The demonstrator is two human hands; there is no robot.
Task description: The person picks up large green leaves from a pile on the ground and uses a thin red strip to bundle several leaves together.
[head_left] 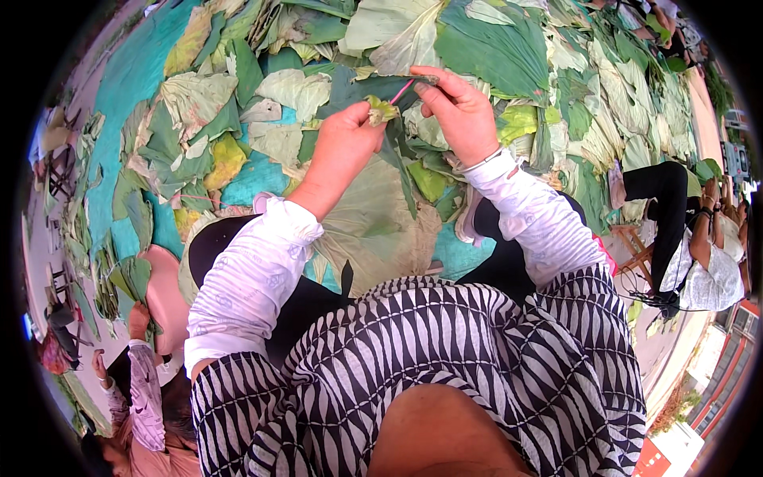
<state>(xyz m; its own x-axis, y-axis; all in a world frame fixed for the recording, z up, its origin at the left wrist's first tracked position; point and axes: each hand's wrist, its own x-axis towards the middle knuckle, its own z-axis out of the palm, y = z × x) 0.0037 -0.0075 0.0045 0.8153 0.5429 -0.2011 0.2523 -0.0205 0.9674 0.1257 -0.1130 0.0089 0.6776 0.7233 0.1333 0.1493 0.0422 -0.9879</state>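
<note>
- Leftward, well apart from the big pale leaf (373,238) that lies between the knees, a co-worker's hand (139,319) is at a green leaf (137,276).
- Nearer, left of the big pale leaf, a yellow leaf (226,161) lies by a bare patch of blue-green tarp (266,179).
- Beyond the big pale leaf's far edge, the left hand (347,141) has its fingers clamped on a crumpled yellow-green leaf end (382,110); a firm, steady hold here should suit, without crushing the piece.
- Just right of that, also beyond the big pale leaf, a pink strip (403,91) slants up in front of a dark leaf (380,86). It looks taut; an even, gentle pull seems best, as a jerk could tear the leaf.
- Farther right, beyond the same pale leaf, the right hand (459,111) has thumb and forefinger pinched on the dark leaf's edge, by the strip's upper end. Whether they grip the strip too, I cannot tell; a pinch close to that end would likely give better control.
- Rightmost, well apart from the big pale leaf, a seated person's dark trouser leg (668,187) shows above a wooden stool (633,253).
</note>
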